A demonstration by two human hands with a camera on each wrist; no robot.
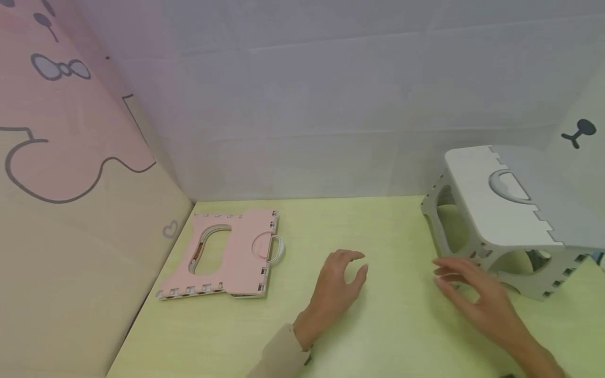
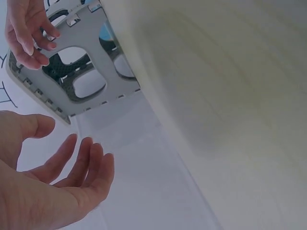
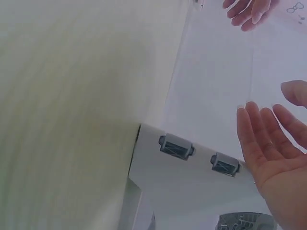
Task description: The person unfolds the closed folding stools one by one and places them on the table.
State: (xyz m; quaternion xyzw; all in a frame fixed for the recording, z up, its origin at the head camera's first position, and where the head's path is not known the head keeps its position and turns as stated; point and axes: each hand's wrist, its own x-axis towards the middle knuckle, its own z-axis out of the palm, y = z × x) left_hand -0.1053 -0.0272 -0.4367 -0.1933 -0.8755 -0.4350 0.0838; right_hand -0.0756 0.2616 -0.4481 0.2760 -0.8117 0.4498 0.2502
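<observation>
My left hand (image 1: 333, 289) is held over the middle of the table, its fingers loosely bent and its thumb apart from them, holding nothing. To its left a pink folding step stool (image 1: 243, 252) lies folded flat, its small white carry handle (image 1: 281, 249) sticking out on the right. My right hand (image 1: 491, 310) is likewise relaxed and holds nothing; in the head view it overlaps the near left corner of a white and grey folding step stool (image 1: 482, 205). That stool stands unfolded on its legs. In the right wrist view, grey hinges (image 3: 176, 146) show along its edge beside the hand.
The pale yellow-green table (image 1: 368, 220) meets a whitish sheet-covered wall (image 1: 302, 105) at the back. A printed pink and cream panel (image 1: 71, 220) rises along the left edge. Something blue (image 1: 599, 257) shows behind the standing stool at the far right.
</observation>
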